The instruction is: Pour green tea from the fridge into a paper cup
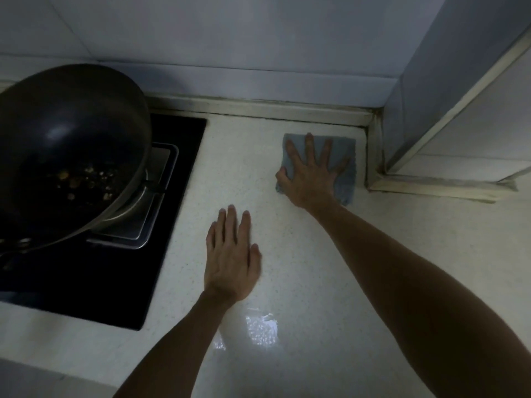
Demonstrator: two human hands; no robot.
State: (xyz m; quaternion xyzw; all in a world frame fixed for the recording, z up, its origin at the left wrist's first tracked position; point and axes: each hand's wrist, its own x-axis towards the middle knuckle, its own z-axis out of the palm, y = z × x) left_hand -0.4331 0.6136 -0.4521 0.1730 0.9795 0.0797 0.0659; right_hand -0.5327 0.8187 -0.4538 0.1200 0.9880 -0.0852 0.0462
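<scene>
Head view, nearest me: my left hand (231, 254) lies flat on the pale speckled stone countertop (244, 156), fingers straight, gripping nothing, probably bracing my lean. Further out, my right hand (310, 170) presses a blue-grey square cloth (346, 146) with fingers spread, likely to wipe toward the corner. Leftward, a dark round wok (71, 145) sits on the black glass hob (161, 254). No green tea, paper cup or fridge shows.

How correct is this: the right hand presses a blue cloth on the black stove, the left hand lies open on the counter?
One mistake: in the head view the right hand presses the blue cloth on the white counter, not the stove. The left hand lies open on the counter.
</scene>
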